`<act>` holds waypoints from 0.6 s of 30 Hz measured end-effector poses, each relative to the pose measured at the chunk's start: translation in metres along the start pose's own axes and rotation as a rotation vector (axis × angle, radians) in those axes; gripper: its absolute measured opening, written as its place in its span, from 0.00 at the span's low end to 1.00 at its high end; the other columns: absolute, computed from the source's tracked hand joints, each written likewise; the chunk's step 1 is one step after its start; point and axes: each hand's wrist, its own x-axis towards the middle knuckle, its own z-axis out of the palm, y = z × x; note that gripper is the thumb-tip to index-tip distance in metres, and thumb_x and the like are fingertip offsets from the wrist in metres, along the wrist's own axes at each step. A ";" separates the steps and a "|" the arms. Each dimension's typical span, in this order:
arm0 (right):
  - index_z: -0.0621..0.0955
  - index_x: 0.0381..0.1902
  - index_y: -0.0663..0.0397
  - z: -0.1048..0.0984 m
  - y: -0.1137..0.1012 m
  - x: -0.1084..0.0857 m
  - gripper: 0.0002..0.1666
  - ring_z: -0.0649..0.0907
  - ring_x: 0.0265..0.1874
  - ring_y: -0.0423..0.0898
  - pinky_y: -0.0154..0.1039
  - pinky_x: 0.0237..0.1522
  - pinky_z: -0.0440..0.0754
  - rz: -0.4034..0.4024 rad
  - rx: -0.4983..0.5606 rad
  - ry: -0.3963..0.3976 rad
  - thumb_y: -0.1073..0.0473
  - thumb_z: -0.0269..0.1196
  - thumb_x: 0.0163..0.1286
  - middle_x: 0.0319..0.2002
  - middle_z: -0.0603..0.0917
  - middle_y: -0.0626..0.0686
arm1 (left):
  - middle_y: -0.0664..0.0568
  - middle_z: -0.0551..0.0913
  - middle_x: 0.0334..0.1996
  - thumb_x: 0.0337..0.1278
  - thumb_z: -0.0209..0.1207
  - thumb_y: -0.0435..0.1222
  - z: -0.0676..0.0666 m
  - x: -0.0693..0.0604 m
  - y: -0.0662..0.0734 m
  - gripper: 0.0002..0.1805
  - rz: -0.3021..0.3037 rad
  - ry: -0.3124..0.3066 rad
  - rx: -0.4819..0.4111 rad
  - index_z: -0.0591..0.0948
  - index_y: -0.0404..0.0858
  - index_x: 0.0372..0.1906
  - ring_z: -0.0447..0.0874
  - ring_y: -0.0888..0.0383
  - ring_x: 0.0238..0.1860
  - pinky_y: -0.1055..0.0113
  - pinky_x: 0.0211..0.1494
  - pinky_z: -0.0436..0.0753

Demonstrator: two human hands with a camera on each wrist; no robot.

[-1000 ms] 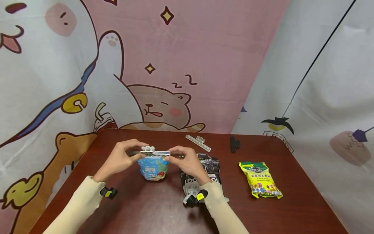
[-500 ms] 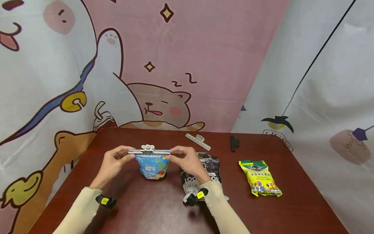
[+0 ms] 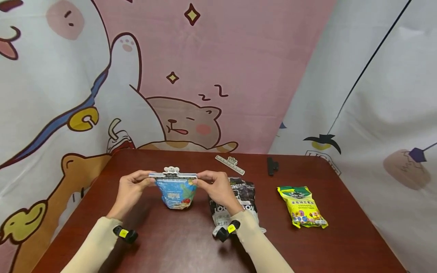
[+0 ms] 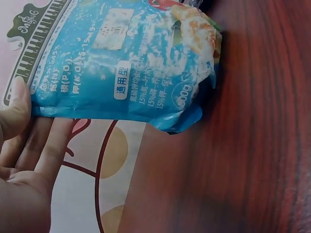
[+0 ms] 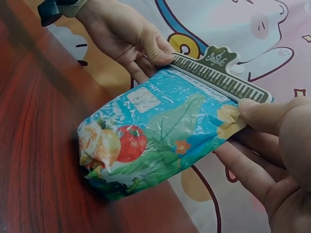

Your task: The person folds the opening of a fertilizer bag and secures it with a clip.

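Observation:
A blue fertilizer bag [image 3: 176, 193] with printed vegetables hangs or stands at the left of the table; whether its bottom touches the wood is hard to tell. Across its top edge sits a long bag clip [image 5: 221, 75] with a piano-key pattern and a grip tab. My left hand [image 3: 131, 191] pinches the clip's left end, thumb in front, as the left wrist view shows. At the other end, my right hand [image 3: 218, 189] pinches the clip's end and the bag's top corner between thumb and fingers. The bag's far side is hidden.
A black-and-white soil bag [image 3: 244, 197] lies partly under my right forearm. To its right is a yellow-green bag [image 3: 303, 208]. Farther back lie another piano-key clip [image 3: 230, 163] and a black clip [image 3: 271, 167]. A printed curtain [image 3: 239, 76] stands behind the table.
My left hand has slid left from near the middle of the clip to its left end, uncovering more of the clip. The right hand keeps its hold.

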 end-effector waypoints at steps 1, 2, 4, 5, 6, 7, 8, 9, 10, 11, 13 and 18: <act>0.90 0.46 0.45 0.001 -0.001 0.001 0.13 0.90 0.39 0.40 0.42 0.45 0.87 0.000 -0.004 -0.002 0.48 0.72 0.67 0.42 0.93 0.46 | 0.63 0.91 0.37 0.62 0.68 0.32 -0.001 0.001 0.001 0.16 -0.001 0.002 -0.003 0.85 0.27 0.52 0.92 0.60 0.34 0.65 0.44 0.90; 0.90 0.46 0.46 0.001 -0.002 0.002 0.13 0.91 0.38 0.40 0.42 0.45 0.87 0.002 -0.002 -0.005 0.49 0.72 0.67 0.41 0.93 0.47 | 0.63 0.92 0.37 0.62 0.68 0.32 -0.001 0.001 0.001 0.17 -0.003 0.001 -0.006 0.85 0.26 0.52 0.92 0.60 0.33 0.64 0.44 0.90; 0.90 0.46 0.50 0.002 -0.003 0.005 0.14 0.91 0.35 0.42 0.42 0.44 0.88 0.006 -0.003 -0.009 0.50 0.72 0.67 0.41 0.93 0.49 | 0.62 0.92 0.37 0.62 0.68 0.31 -0.002 0.003 0.002 0.17 -0.006 0.001 -0.006 0.85 0.26 0.52 0.92 0.61 0.32 0.63 0.43 0.90; 0.89 0.47 0.51 0.003 -0.003 0.006 0.14 0.92 0.34 0.43 0.41 0.44 0.88 0.013 -0.005 -0.011 0.50 0.72 0.68 0.41 0.93 0.49 | 0.61 0.92 0.37 0.62 0.68 0.32 -0.003 0.004 0.002 0.17 -0.013 0.000 -0.004 0.85 0.26 0.52 0.92 0.61 0.32 0.62 0.43 0.90; 0.89 0.47 0.51 0.003 -0.004 0.007 0.14 0.92 0.33 0.44 0.40 0.44 0.88 0.023 -0.002 -0.015 0.50 0.71 0.68 0.41 0.93 0.49 | 0.61 0.92 0.37 0.62 0.68 0.32 -0.004 0.005 0.002 0.17 -0.019 -0.003 0.007 0.85 0.26 0.53 0.92 0.60 0.32 0.63 0.43 0.90; 0.89 0.47 0.51 0.004 -0.004 0.008 0.14 0.92 0.33 0.45 0.40 0.44 0.88 0.034 0.010 -0.020 0.50 0.71 0.68 0.41 0.93 0.50 | 0.61 0.92 0.36 0.63 0.68 0.33 -0.005 0.005 0.003 0.17 -0.028 -0.005 0.016 0.85 0.26 0.53 0.92 0.60 0.31 0.62 0.43 0.90; 0.89 0.46 0.52 0.005 -0.004 0.010 0.14 0.92 0.33 0.47 0.40 0.44 0.88 0.047 0.028 -0.027 0.51 0.71 0.68 0.41 0.93 0.50 | 0.61 0.92 0.36 0.63 0.68 0.33 -0.006 0.006 0.003 0.17 -0.035 -0.009 0.027 0.85 0.27 0.53 0.92 0.60 0.31 0.62 0.43 0.90; 0.89 0.46 0.51 0.005 -0.004 0.011 0.13 0.93 0.34 0.47 0.39 0.44 0.88 0.058 0.044 -0.033 0.51 0.71 0.69 0.41 0.93 0.50 | 0.61 0.91 0.36 0.63 0.68 0.34 -0.007 0.007 0.003 0.17 -0.041 -0.010 0.041 0.85 0.27 0.53 0.92 0.60 0.31 0.62 0.43 0.90; 0.89 0.45 0.51 0.006 -0.004 0.013 0.12 0.93 0.34 0.48 0.39 0.44 0.89 0.068 0.072 -0.041 0.52 0.71 0.69 0.41 0.93 0.50 | 0.61 0.91 0.36 0.64 0.68 0.34 -0.007 0.008 0.003 0.17 -0.049 -0.013 0.047 0.85 0.27 0.53 0.92 0.59 0.31 0.60 0.43 0.91; 0.89 0.45 0.53 0.007 -0.005 0.015 0.12 0.93 0.34 0.49 0.40 0.43 0.90 0.075 0.106 -0.050 0.53 0.71 0.69 0.41 0.93 0.52 | 0.62 0.91 0.36 0.64 0.68 0.34 -0.008 0.010 0.003 0.18 -0.059 -0.015 0.053 0.85 0.28 0.53 0.92 0.59 0.31 0.59 0.43 0.91; 0.88 0.44 0.56 0.010 -0.005 0.018 0.11 0.93 0.34 0.52 0.42 0.42 0.91 0.088 0.179 -0.070 0.56 0.71 0.69 0.41 0.92 0.56 | 0.63 0.91 0.35 0.64 0.68 0.35 -0.011 0.012 0.003 0.18 -0.082 -0.019 0.059 0.84 0.27 0.54 0.92 0.59 0.31 0.59 0.43 0.91; 0.87 0.42 0.65 0.016 -0.004 0.027 0.09 0.92 0.34 0.53 0.44 0.41 0.91 0.158 0.320 -0.095 0.63 0.70 0.68 0.41 0.90 0.63 | 0.64 0.91 0.34 0.64 0.68 0.35 -0.018 0.020 0.001 0.21 -0.157 -0.049 0.034 0.82 0.25 0.57 0.92 0.59 0.31 0.55 0.43 0.91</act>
